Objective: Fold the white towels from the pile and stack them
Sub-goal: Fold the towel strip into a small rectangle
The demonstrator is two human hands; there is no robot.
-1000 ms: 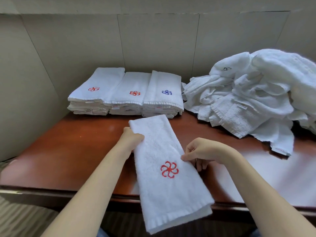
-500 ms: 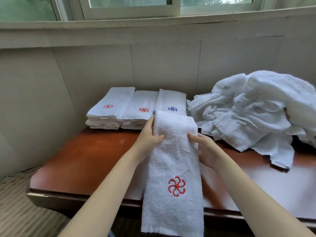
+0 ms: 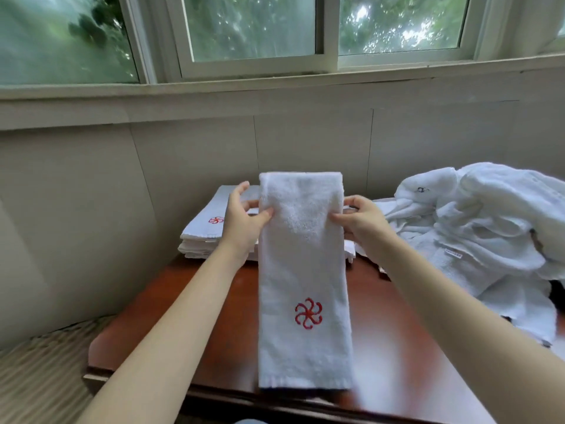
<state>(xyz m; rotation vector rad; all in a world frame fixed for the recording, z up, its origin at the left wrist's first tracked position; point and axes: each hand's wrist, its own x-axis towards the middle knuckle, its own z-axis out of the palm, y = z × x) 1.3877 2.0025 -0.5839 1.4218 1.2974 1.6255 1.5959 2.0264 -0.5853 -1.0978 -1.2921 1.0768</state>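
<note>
A folded white towel (image 3: 302, 270) with a red flower emblem hangs lifted above the brown table (image 3: 189, 313), long edge vertical. My left hand (image 3: 243, 220) pinches its left edge near the top and my right hand (image 3: 362, 221) pinches its right edge at the same height. Behind the towel, stacks of folded white towels (image 3: 203, 231) sit against the wall; only the left stack with a red emblem shows, the others are hidden. A loose pile of unfolded white towels (image 3: 477, 228) lies at the right of the table.
A pale panelled wall (image 3: 183, 166) runs close behind the table, with a window (image 3: 253, 32) above it. Striped flooring (image 3: 36, 377) lies to the left below the table's near edge.
The towel lay flat on the table a second ago; both hands took its edges and lifted it up and away toward the stacks. The view has tilted upward, showing the window.
</note>
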